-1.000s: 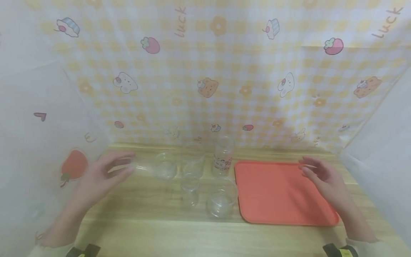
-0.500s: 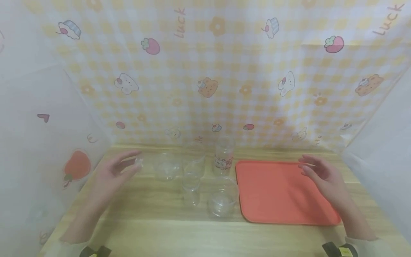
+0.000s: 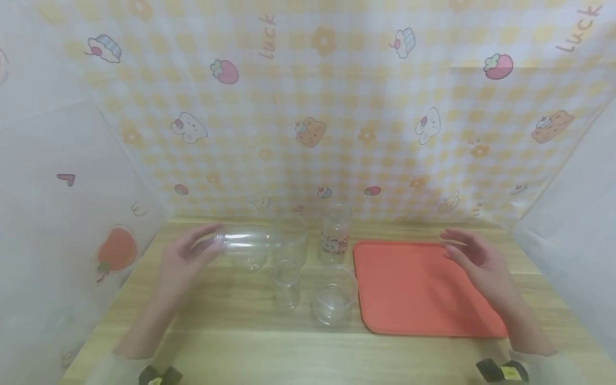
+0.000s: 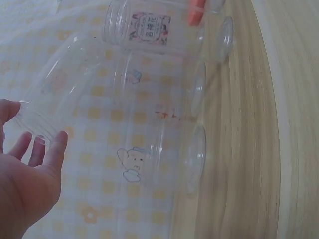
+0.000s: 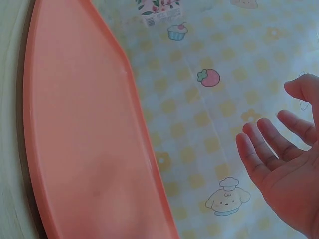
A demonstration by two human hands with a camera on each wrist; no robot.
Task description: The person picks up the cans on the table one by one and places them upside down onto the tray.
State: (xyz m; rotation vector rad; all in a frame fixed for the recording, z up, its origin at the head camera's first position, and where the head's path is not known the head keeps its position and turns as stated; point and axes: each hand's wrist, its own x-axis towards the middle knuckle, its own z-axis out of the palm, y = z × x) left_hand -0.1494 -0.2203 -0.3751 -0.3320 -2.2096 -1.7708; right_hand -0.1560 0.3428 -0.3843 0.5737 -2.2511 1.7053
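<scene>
My left hand (image 3: 185, 256) pinches the threaded mouth end of a clear plastic jar (image 3: 247, 238) between thumb and fingers. Held off the table, the jar lies on its side in the head view, base pointing right, in front of other clear containers. The left wrist view shows the same grip on the jar (image 4: 65, 79). My right hand (image 3: 481, 267) hovers over the right part of an orange tray (image 3: 414, 291), fingers loosely bent and holding nothing. A clear jar with a floral label (image 3: 336, 243) stands left of the tray's back corner.
Several clear containers stand on the wooden table (image 3: 231, 353): a tall one (image 3: 290, 243), a small narrow one (image 3: 286, 291) and a wide one (image 3: 332, 302) close to the tray's left edge. A patterned yellow-check cloth (image 3: 269, 107) hangs behind.
My left hand has moved right with the jar, which now reaches over the back containers. The right hand has shifted slightly left above the tray.
</scene>
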